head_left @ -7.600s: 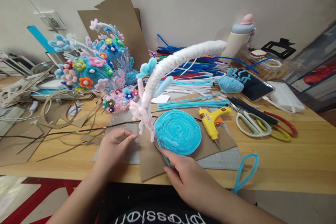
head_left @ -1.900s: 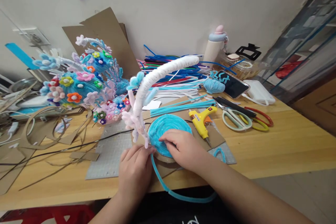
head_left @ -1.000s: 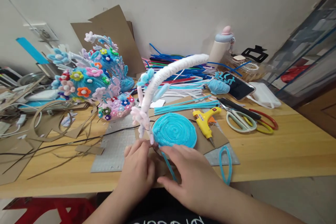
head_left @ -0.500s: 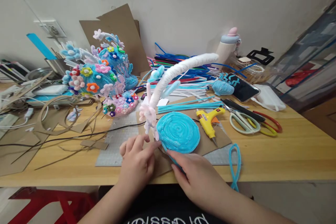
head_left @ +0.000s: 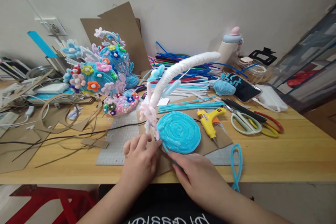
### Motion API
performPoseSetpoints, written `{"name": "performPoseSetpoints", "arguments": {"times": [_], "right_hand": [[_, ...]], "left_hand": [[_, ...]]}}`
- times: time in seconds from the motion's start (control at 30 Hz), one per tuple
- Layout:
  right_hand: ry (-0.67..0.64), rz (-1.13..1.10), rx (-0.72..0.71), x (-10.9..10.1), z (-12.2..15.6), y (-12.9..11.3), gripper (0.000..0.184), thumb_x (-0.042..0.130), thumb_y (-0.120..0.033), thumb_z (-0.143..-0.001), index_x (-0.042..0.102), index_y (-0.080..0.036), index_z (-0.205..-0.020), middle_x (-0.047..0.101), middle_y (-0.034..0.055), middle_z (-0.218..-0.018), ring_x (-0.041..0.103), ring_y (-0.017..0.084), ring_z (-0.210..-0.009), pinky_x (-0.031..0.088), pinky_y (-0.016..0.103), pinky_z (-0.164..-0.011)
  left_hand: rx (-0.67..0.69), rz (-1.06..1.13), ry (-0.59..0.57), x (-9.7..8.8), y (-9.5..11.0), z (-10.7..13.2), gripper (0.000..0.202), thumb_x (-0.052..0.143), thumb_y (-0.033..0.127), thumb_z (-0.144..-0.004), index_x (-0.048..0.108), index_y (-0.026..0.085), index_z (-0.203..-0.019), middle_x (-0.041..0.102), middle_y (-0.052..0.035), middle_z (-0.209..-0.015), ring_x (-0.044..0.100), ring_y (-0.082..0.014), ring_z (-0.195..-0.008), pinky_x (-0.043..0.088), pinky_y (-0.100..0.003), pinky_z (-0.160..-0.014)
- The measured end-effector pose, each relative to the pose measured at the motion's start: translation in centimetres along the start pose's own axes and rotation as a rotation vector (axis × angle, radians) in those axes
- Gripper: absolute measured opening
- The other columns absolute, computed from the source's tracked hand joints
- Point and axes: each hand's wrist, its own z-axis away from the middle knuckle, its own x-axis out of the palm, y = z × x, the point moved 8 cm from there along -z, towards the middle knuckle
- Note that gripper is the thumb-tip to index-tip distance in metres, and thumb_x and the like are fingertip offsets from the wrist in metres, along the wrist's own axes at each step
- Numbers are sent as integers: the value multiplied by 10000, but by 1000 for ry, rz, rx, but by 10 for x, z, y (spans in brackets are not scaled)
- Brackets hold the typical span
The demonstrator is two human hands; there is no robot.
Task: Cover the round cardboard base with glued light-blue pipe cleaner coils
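Note:
A flat turquoise spiral disc (head_left: 179, 135) of coiled pipe cleaner lies on a cardboard sheet (head_left: 222, 139) near the table's front edge. My left hand (head_left: 139, 162) rests at the disc's left rim, fingers curled, pinching where a white fuzzy arched stem (head_left: 178, 71) with pink and blue flowers meets the disc. My right hand (head_left: 196, 176) lies just below the disc, its fingers closed on the loose turquoise pipe cleaner that runs off the disc's edge. That strand's tail loops (head_left: 236, 168) over the table edge to the right.
A yellow glue gun (head_left: 210, 124) lies right of the disc, scissors (head_left: 248, 123) beyond it. A flowered blue ornament (head_left: 97, 73) stands at back left, a pile of pipe cleaners (head_left: 183, 73), a phone (head_left: 243, 87) and a bottle (head_left: 229, 47) behind. Cardboard scraps (head_left: 60, 119) and a black cord cover the left.
Over the last seconds my right hand came off the top of the disc and drew back to its near edge with the strand. Since half a second ago, hardly anything has moved.

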Motion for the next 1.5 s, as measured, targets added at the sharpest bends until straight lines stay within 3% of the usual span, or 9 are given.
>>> {"name": "performPoseSetpoints", "arguments": {"times": [0.13,0.23,0.33,0.7,1.1,1.43,1.5], "right_hand": [[15,21,11,-1,1,4,246,446,-183,-919,670,-231,-1008,744,48,-870,688,247,-780,453,346,-649],[10,22,10,-1,0,4,215,452,-184,-917,660,-229,-944,738,36,-840,681,227,-746,428,323,-624],[3,19,8,0,0,3,204,447,-193,-927,647,-231,-945,737,33,-856,680,229,-758,423,323,-628],[-54,-25,-3,1,3,1,220,441,-192,-936,645,-223,-1012,741,46,-935,694,244,-837,482,349,-685],[-3,18,73,-10,11,27,255,471,-157,-911,685,-261,-1003,749,26,-929,699,241,-841,499,343,-692],[23,-33,228,-15,18,54,248,421,-254,-924,664,-291,-953,720,8,-975,672,246,-873,451,349,-711],[32,-25,276,-16,16,57,212,431,-275,-918,643,-274,-913,716,11,-898,664,246,-800,424,338,-656]], "left_hand": [[-15,15,-9,-1,1,-2,375,522,102,-800,683,317,-1062,606,-71,-1036,500,-259,-953,345,-412,-795],[-50,30,-20,0,1,-7,229,557,206,-839,697,307,-989,611,-61,-977,503,-251,-919,355,-396,-765],[-86,27,-15,1,0,-11,144,560,312,-881,703,295,-893,618,-57,-959,486,-248,-885,352,-390,-743],[-99,-60,-61,2,1,-21,103,604,333,-854,676,259,-862,636,-66,-1012,472,-283,-929,354,-415,-765],[-142,-78,-122,2,1,-23,146,583,385,-865,680,278,-883,616,-58,-1019,466,-291,-974,348,-435,-794],[-140,-51,-134,3,1,-23,141,580,382,-864,686,292,-882,605,-60,-1070,454,-296,-1007,369,-450,-825],[-141,-45,-131,3,1,-23,133,586,379,-859,689,295,-872,603,-60,-1070,452,-300,-1002,368,-459,-825]]}}
